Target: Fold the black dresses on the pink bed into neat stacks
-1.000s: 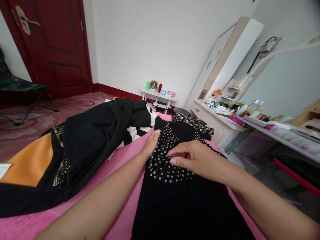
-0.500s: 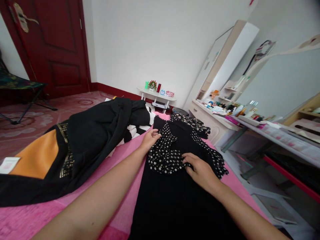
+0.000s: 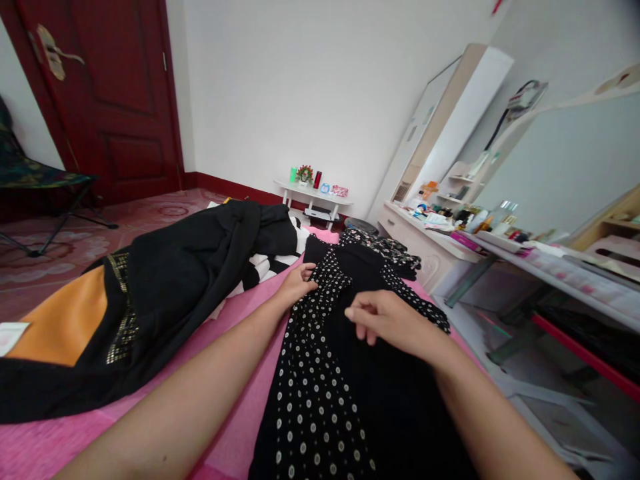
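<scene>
A long black dress (image 3: pixel 395 393) lies spread out before me, with white-dotted panels at both shoulders. Its left dotted sleeve (image 3: pixel 315 373) stretches down along the left side toward me. My left hand (image 3: pixel 297 285) is at the upper left edge of the garment, fingers and thumb closed on the dotted cloth. Over the middle of the dress is my right hand (image 3: pixel 387 319), its fingers curled in and no cloth visible in them.
A pink bed cover (image 3: pixel 240 360) lies beneath. On the left is a black garment with an orange panel (image 3: pixel 65 320); folded dark floral clothes (image 3: pixel 385 250) lie at the far end. A cluttered dressing table (image 3: pixel 440 233) stands on the right, a folding chair (image 3: pixel 45 177) on the left.
The dotted sleeve was bunched across the dress's middle and now lies lengthwise along its left side. My right hand has let go of it and moved slightly up and left.
</scene>
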